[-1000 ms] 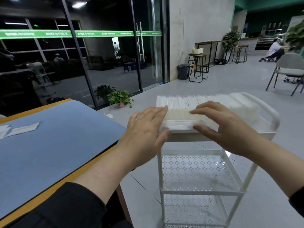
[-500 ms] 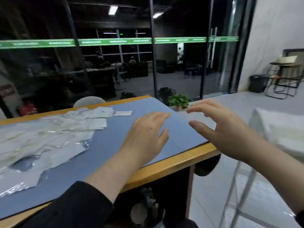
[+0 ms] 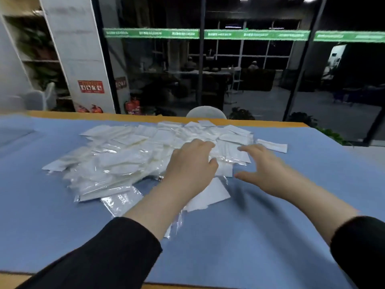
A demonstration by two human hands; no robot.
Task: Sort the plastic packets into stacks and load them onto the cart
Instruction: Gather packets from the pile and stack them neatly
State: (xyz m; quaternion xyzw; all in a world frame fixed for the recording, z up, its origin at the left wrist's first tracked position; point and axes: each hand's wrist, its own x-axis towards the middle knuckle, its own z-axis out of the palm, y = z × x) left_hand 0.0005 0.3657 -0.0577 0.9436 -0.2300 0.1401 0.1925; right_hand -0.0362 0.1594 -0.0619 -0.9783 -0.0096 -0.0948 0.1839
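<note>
Toward the far edge of the blue-matted table lies the loose heap of clear plastic packets. Our left hand and right hand hover over it, spread, gripping nothing. We should square a small batch, not grab the slippery pile.

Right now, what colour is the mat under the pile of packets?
Blue. The mat under the packets shows best in the head view.
</note>
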